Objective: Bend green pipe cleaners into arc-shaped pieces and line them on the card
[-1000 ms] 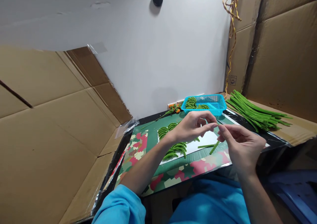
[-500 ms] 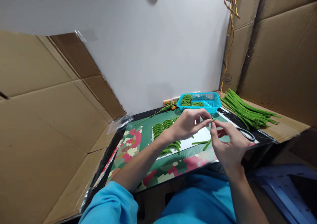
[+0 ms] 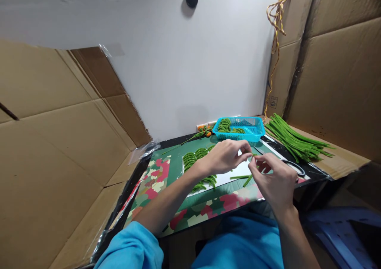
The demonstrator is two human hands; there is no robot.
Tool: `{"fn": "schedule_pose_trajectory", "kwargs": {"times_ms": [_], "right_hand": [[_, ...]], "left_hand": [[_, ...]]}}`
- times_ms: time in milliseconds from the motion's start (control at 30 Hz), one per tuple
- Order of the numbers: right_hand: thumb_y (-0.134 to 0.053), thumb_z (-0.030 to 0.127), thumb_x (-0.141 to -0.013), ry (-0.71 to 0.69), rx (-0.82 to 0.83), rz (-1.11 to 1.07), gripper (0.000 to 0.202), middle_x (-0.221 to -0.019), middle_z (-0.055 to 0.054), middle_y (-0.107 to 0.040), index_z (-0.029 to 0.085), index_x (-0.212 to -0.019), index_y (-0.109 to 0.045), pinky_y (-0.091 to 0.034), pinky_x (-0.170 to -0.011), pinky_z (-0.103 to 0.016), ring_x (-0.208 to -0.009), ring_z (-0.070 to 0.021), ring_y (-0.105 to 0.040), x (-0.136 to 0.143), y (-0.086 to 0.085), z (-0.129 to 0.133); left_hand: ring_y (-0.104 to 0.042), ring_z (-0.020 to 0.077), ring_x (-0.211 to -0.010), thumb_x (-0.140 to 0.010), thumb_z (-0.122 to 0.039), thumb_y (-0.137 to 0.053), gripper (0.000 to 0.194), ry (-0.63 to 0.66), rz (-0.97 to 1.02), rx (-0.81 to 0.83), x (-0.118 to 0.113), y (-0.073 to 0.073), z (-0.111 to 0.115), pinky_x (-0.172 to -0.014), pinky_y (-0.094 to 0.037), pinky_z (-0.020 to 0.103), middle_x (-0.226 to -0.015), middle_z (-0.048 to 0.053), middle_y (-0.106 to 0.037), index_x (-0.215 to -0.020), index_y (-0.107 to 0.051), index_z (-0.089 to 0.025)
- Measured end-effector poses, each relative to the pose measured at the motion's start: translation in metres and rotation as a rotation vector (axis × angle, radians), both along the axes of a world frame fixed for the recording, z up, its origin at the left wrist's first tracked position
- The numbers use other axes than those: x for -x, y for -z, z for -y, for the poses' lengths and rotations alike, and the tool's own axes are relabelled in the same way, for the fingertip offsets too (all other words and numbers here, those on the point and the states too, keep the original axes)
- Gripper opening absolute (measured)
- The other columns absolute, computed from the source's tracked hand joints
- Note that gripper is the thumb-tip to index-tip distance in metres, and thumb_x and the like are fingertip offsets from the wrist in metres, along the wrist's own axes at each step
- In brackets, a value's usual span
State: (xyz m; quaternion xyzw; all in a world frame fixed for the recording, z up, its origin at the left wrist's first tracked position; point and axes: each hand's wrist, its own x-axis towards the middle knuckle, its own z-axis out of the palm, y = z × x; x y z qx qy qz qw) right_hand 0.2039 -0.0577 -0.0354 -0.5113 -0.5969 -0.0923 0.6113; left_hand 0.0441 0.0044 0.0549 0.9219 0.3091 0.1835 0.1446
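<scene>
My left hand (image 3: 230, 156) and my right hand (image 3: 275, 175) meet above the right part of a white sheet (image 3: 224, 182). Between their fingertips they pinch a short green pipe cleaner (image 3: 254, 155), mostly hidden by the fingers. Under my left wrist and beyond it, curved green pipe cleaner pieces (image 3: 189, 159) lie in rows on the sheet. Below my hands, a few straight cut pieces (image 3: 239, 177) rest near the sheet's right side. Scissors (image 3: 294, 166) with dark handles lie just right of my right hand, partly hidden by it.
A blue plastic basket (image 3: 239, 136) holding curved green pieces stands at the back. Long green pipe cleaners (image 3: 297, 140) lie bundled at the right. An orange-flowered stem (image 3: 205, 131) lies left of the basket. Cardboard walls (image 3: 336, 78) flank the table; a blue stool (image 3: 342, 229) stands lower right.
The camera view has tilted slightly upward, so the table appears a little lower. Both hands stay together, fingertips still pinching the green piece, with a small shift of the right fingers.
</scene>
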Motion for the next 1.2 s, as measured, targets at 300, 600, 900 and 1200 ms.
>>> {"fn": "schedule_pose_trajectory", "kwargs": {"times_ms": [300,600,900,1200], "right_hand": [[-0.07,0.024,-0.095,-0.085,-0.048,-0.104,0.012,-0.066,0.004,-0.067,0.019,-0.085,-0.072,-0.046,-0.056,-0.024,-0.05,-0.0107,-0.059,0.002,-0.005,0.001],[-0.065,0.02,-0.094,-0.073,0.001,0.035,0.018,-0.065,0.003,-0.06,0.021,-0.076,-0.062,-0.043,-0.057,-0.026,-0.054,-0.013,-0.057,0.001,0.0,-0.001],[-0.068,0.023,-0.1,-0.241,0.012,0.059,0.005,-0.08,0.003,-0.069,0.021,-0.096,-0.07,-0.046,-0.055,-0.023,-0.054,-0.0084,-0.06,-0.015,0.002,-0.005],[-0.073,0.012,-0.098,-0.126,-0.212,0.037,0.017,-0.094,-0.002,-0.078,0.02,-0.113,-0.074,-0.054,-0.058,-0.021,-0.059,-0.0086,-0.067,-0.016,0.003,-0.006]], "left_hand": [[-0.057,0.0085,-0.06,-0.104,-0.032,-0.062,0.02,0.082,0.226,0.108,-0.001,0.008,0.0,-0.059,-0.043,0.022,-0.084,0.001,-0.07,-0.103,-0.069,-0.013],[-0.063,0.0131,-0.074,-0.106,-0.024,-0.055,0.018,0.145,0.05,-0.113,0.002,0.007,-0.001,-0.069,-0.046,0.026,-0.095,0.006,-0.075,-0.106,-0.069,-0.014],[-0.059,0.0083,-0.052,-0.101,-0.037,-0.064,0.023,0.039,0.25,0.34,0.001,0.004,-0.002,-0.05,-0.044,0.02,-0.074,-0.001,-0.064,-0.1,-0.066,-0.014],[-0.059,0.0083,-0.043,-0.084,-0.054,-0.084,0.046,0.054,0.483,0.781,0.001,-0.005,-0.006,-0.038,-0.04,0.019,-0.07,0.001,-0.066,-0.089,-0.066,-0.012]]}}
